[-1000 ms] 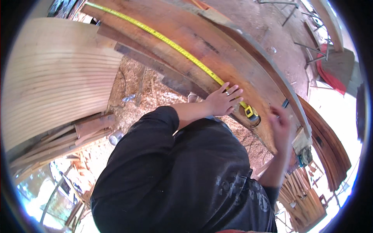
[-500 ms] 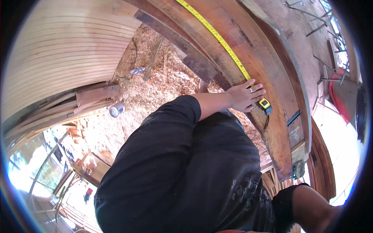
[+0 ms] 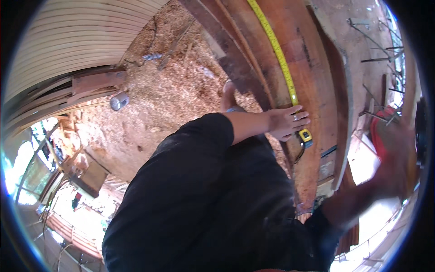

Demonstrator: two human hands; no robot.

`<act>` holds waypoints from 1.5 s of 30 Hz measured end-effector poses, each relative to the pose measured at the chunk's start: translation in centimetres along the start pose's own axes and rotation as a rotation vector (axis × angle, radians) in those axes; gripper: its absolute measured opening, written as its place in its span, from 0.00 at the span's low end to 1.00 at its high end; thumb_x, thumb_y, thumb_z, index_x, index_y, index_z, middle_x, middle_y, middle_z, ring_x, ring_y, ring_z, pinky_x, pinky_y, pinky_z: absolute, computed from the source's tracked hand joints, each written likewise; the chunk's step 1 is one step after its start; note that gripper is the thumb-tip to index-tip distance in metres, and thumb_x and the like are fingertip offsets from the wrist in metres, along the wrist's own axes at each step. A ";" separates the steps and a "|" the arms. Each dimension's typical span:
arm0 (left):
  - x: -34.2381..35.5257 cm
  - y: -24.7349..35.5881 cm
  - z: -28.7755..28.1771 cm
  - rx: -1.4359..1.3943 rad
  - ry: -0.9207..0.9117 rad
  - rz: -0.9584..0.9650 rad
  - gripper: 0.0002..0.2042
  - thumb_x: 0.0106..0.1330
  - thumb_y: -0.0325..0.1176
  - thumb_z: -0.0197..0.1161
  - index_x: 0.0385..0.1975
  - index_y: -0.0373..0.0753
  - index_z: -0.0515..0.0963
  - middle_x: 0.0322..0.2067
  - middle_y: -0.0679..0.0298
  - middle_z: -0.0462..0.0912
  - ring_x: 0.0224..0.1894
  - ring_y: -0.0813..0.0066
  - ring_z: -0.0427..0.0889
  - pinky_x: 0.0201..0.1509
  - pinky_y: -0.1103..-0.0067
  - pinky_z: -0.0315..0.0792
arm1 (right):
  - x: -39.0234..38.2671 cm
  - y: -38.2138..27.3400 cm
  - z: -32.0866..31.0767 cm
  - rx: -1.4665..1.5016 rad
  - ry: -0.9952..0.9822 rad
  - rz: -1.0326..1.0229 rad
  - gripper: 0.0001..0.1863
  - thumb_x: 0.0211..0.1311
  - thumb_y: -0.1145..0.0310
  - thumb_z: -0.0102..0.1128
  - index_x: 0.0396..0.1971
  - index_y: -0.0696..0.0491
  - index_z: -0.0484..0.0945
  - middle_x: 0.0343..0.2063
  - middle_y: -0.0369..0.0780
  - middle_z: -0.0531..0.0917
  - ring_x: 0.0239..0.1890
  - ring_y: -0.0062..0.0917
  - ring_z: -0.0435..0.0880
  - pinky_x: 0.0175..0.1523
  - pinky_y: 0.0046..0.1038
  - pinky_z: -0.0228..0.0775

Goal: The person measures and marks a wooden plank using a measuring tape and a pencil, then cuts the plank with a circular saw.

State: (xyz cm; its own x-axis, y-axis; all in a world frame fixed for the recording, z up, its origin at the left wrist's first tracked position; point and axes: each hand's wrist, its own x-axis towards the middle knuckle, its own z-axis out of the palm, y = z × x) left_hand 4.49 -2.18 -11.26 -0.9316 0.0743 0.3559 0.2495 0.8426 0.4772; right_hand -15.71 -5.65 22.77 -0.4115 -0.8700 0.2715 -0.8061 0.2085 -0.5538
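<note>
My left hand (image 3: 286, 122) lies over a wooden plank (image 3: 308, 99), fingers stretched out and a ring on one of them. It rests across a yellow measuring tape blade (image 3: 280, 54), which runs along the plank toward the far end. Just beside the fingertips sits the tape measure case (image 3: 306, 138), black and yellow, with a dark cord hanging from it. On the far right, my right hand (image 3: 395, 143) is raised off the wood and smeared by motion, so its fingers cannot be made out.
Wood shavings (image 3: 181, 90) cover the ground, where a bare foot (image 3: 229, 95) shows. Left stand a slatted curved wooden surface (image 3: 86, 31) and stacked boards (image 3: 90, 86). A cylindrical container (image 3: 119, 101) lies near them. Metal-legged stands (image 3: 374, 59) are at the right.
My right arm has swung up and outward at the right. The view has turned, shifting the plank and tape. My left hand stays on the tape.
</note>
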 end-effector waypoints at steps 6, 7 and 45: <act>-0.8 0.1 0.0 0.046 0.010 -0.008 0.34 0.64 0.55 0.58 0.66 0.38 0.75 0.66 0.57 0.76 0.73 0.59 0.69 0.80 0.50 0.50 | -3.5 1.7 22.7 0.821 -0.328 0.693 0.10 0.74 0.72 0.59 0.50 0.60 0.80 0.42 0.41 0.87 0.40 0.22 0.87 0.48 0.24 0.80; -0.8 0.2 0.0 0.044 0.022 0.009 0.34 0.64 0.55 0.58 0.66 0.38 0.75 0.66 0.57 0.76 0.73 0.59 0.69 0.80 0.50 0.50 | -3.2 2.2 24.7 0.838 -0.306 0.714 0.10 0.73 0.73 0.60 0.48 0.61 0.81 0.41 0.41 0.88 0.39 0.22 0.88 0.46 0.24 0.81; 0.0 0.3 -1.3 -0.217 -0.165 0.013 0.31 0.65 0.51 0.59 0.65 0.40 0.77 0.71 0.57 0.72 0.76 0.56 0.65 0.81 0.52 0.51 | -16.2 10.9 14.9 0.022 -0.569 0.529 0.27 0.66 0.54 0.71 0.57 0.56 0.77 0.45 0.47 0.86 0.44 0.42 0.87 0.51 0.40 0.78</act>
State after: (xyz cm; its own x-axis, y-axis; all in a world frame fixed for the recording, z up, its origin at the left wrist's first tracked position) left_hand 4.87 -2.60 -10.10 -0.9539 0.1853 0.2360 0.2961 0.7084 0.6407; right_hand -11.44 4.09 0.63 -0.4528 -0.7543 -0.4755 -0.5521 0.6559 -0.5147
